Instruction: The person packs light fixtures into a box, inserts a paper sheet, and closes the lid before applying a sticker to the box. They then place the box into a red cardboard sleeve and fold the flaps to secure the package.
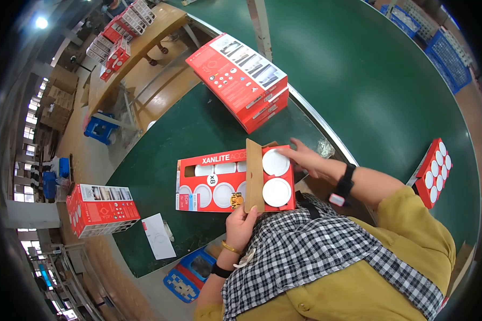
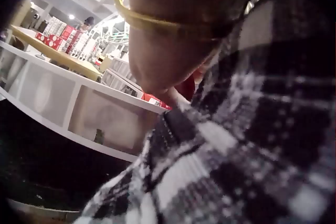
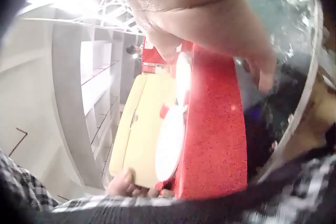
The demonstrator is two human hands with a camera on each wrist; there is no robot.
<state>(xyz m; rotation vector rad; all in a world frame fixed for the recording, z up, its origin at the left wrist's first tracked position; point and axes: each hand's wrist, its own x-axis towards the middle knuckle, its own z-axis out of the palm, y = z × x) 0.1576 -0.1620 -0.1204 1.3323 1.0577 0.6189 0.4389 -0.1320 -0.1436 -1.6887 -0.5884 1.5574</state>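
A red printed carton (image 1: 214,187) lies on the green table, its white round lamps showing through cutouts. Across its right part stands a brown cardboard flap (image 1: 255,176), also seen tan in the right wrist view. Beyond the flap, two white round lamps (image 1: 277,192) sit in the red end. My left hand (image 1: 240,227) pinches the flap's near end, thumb on the board; the left wrist view mostly shows sleeve and apron. My right hand (image 1: 308,160) straddles the carton's far right corner, thumb at the upper lamp, fingers spread past the edge.
Stacked red cartons (image 1: 246,80) stand at the back of the table. Another carton (image 1: 102,208) sits at the left edge, near a white leaflet (image 1: 158,236). A carton with lamps (image 1: 434,174) stands far right, beyond the metal rail (image 1: 326,131).
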